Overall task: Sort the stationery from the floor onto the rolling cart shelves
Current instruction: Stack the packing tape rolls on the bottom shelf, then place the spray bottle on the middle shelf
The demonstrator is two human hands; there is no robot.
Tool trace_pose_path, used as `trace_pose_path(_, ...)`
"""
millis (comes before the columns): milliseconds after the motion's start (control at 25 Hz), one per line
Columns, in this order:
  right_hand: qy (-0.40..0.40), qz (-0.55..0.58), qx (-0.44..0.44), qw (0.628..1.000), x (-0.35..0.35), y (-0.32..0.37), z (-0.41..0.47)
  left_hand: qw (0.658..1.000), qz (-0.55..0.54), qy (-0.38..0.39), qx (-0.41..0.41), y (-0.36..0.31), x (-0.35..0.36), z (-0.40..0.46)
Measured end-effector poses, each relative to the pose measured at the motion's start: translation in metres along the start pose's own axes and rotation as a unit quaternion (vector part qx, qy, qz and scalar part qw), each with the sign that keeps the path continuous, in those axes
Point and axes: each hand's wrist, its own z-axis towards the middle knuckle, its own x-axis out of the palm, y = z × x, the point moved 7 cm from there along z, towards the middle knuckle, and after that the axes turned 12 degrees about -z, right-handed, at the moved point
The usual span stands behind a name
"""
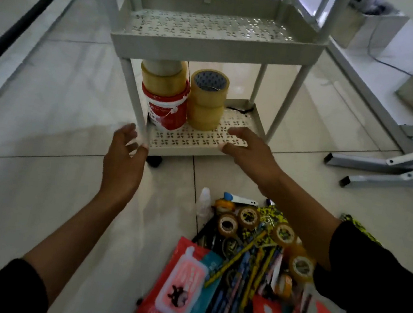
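Below, stationery (253, 259) heaped; colourful, jumbled.

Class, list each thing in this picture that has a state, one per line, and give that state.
Left hand: open, fingers at the cart's front left post.
Right hand: open, thumb on the bottom shelf's front edge.
Top shelf: holds nothing.
Bottom shelf: partly filled.
Tape stack: upright on the bottom shelf.
Red tub: upright, lidded, tape rolls on top.
Floor pile: unsorted.
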Motion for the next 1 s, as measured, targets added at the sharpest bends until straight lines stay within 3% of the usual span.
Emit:
trace_pose_path(200,0.024,0.055,0.017,0.998,-0.024,-0.022,-0.079,0.988,0.048,0.149,-0.011,0.014,0.005,-0.061)
trace_pose_path(360,0.020,0.062,0.053,0.997,-0.034,-0.056,-0.130,0.973,0.085,0.215,-0.023,0.023,0.016,-0.106)
trace_pose_path(880,-0.001,0.086,0.157,0.984,-0.056,-0.156,-0.213,0.977,0.092,0.191,0.009,0.047,0.099,-0.088)
trace_pose_path(1000,-0.002,0.069,0.170,0.983,-0.054,-0.170,-0.221,0.973,0.147,0.175,0.030,0.059,0.106,-0.076)
